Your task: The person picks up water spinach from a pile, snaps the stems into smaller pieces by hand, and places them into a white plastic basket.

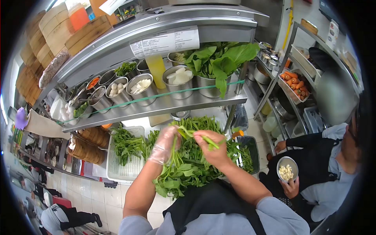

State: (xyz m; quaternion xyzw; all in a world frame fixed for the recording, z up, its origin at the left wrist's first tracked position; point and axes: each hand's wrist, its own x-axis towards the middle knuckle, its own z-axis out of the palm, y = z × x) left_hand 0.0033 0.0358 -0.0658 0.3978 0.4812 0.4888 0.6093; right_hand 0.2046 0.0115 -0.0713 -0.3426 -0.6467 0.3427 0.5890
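My left hand (166, 143), in a see-through plastic glove, is closed around long-stemmed leafy greens (184, 170) whose leaves hang toward my apron. My right hand (213, 149), bare, pinches green stems (209, 141) just to the right of it. The two hands are close together at the top of the bunch. Beneath and behind them spreads a large heap of the same kind of greens (207, 123). More leafy stalks (123, 145) lie in a white perforated basket (113, 172) to the left. A dark bin (254, 154) with green pieces stands at the right.
A steel shelf (156, 107) ahead carries several metal pots, including peeled garlic-like bulbs (117, 89), white slices (180, 76) and broad leaves (219, 58). Bamboo steamers (88, 150) stand at left. At right, a co-worker holds a metal bowl (287, 168) beside a rack with carrots (293, 82).
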